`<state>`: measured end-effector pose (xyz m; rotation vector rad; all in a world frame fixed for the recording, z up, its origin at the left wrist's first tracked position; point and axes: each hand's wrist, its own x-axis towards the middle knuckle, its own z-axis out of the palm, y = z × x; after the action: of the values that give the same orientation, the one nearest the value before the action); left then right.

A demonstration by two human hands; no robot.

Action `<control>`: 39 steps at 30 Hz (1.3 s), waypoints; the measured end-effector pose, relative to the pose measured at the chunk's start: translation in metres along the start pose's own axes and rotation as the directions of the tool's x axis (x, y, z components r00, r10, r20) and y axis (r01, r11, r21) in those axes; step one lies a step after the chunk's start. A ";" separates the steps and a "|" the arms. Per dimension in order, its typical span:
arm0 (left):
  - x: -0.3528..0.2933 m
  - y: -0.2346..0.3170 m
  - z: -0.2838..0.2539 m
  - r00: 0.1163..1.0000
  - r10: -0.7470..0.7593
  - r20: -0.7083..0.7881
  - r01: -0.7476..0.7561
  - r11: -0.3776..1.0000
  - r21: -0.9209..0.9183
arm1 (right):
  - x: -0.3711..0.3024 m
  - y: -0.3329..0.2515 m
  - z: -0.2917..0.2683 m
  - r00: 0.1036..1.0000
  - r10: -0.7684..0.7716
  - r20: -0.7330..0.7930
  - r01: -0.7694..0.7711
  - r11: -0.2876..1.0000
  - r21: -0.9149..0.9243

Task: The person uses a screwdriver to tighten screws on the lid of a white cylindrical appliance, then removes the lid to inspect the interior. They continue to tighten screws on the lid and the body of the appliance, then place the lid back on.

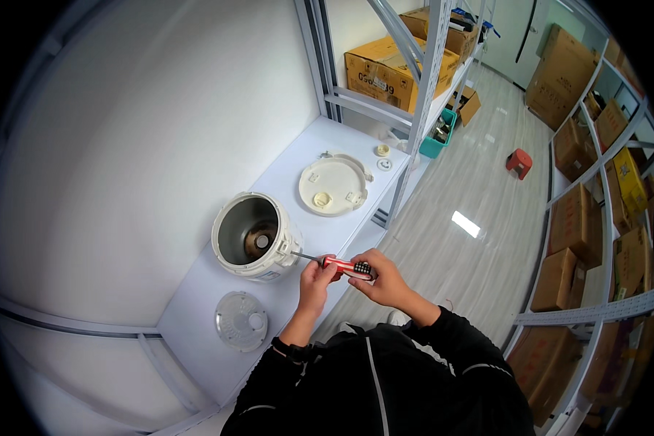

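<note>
Both of my hands are on a screwdriver (349,268) with a red, white and black handle. My left hand (315,283) is closed round the front of the handle, near the shaft. At the rear end, my right hand (385,280) grips it with bent fingers. The thin metal shaft reaches left to the side of a white rice cooker body (292,251), by a fitting near its rim; whether its tip sits in a screw cannot be made out. The cooker stands open, its grey inside showing a brownish bottom with a round centre piece.
A round white lid part (334,182) lies beyond the cooker, with small cream caps (383,150) nearby. A clear-grey disc (241,321) lies nearer me. A metal shelf post (421,109) rises at the table's far end. Boxes (575,225) fill shelving at right; a red stool (519,163) stands on the floor.
</note>
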<state>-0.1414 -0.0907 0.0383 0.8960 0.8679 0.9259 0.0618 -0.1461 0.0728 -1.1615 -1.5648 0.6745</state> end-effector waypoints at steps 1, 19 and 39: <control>0.002 0.001 0.000 1.000 -0.031 0.007 0.031 0.999 0.010 | 0.002 -0.001 -0.003 0.993 -0.117 -0.011 0.115 0.990 -0.077; 0.007 0.003 0.002 0.998 -0.053 -0.029 0.055 0.996 0.069 | 0.001 0.005 -0.006 0.999 -0.021 0.034 0.020 0.999 0.028; 0.006 0.010 0.008 1.000 -0.014 0.016 0.013 0.998 0.055 | 0.006 0.010 -0.008 0.781 0.519 0.347 -0.611 0.750 0.253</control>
<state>-0.1350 -0.0843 0.0489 0.9425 0.8880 0.8858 0.0724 -0.1379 0.0690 -1.3146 -1.1973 1.5099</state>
